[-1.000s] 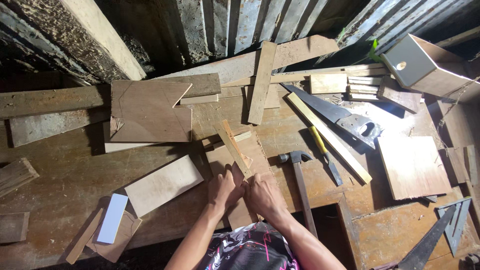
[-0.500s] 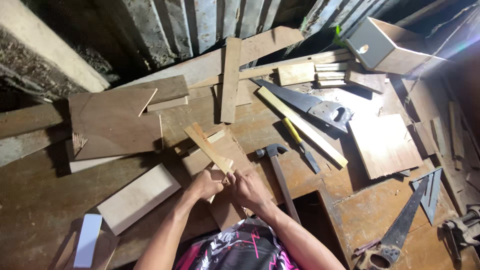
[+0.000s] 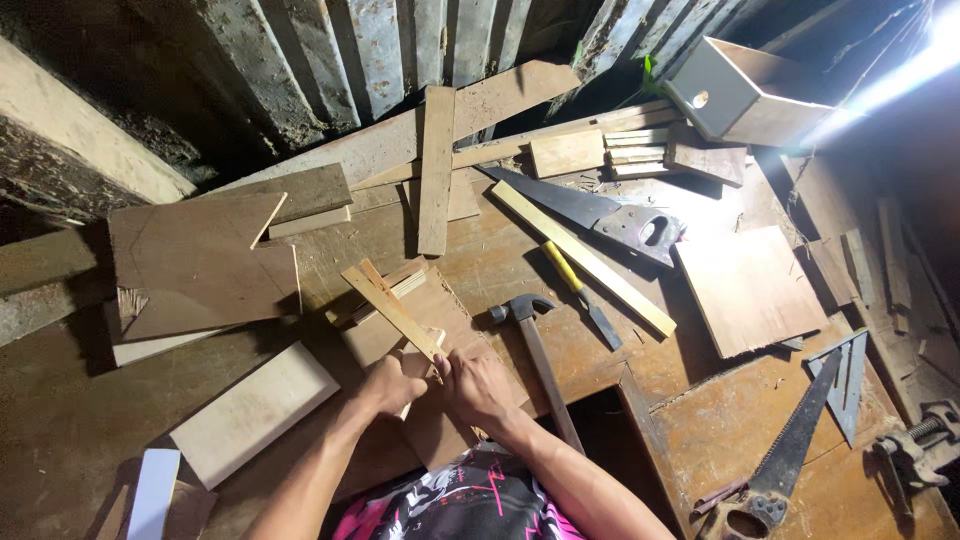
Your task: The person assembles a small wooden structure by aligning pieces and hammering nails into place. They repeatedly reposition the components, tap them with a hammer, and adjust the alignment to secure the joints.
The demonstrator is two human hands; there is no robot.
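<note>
My left hand and my right hand meet over a brown plywood piece lying on the workbench. Both grip the near end of a thin pale wooden strip that slants up and to the left from my fingers. A claw hammer with a wooden handle lies just right of my right hand. Small stacked wood pieces sit under the far end of the strip.
A handsaw, a long pale batten and a yellow-handled chisel lie to the right. A square plywood panel, second saw, metal square and clamp sit further right. Boards lie left; a wooden box stands at the back.
The view has shifted so the bench sits lower and more to the left. My hands stay together on the strip's near end, which has tilted slightly.
</note>
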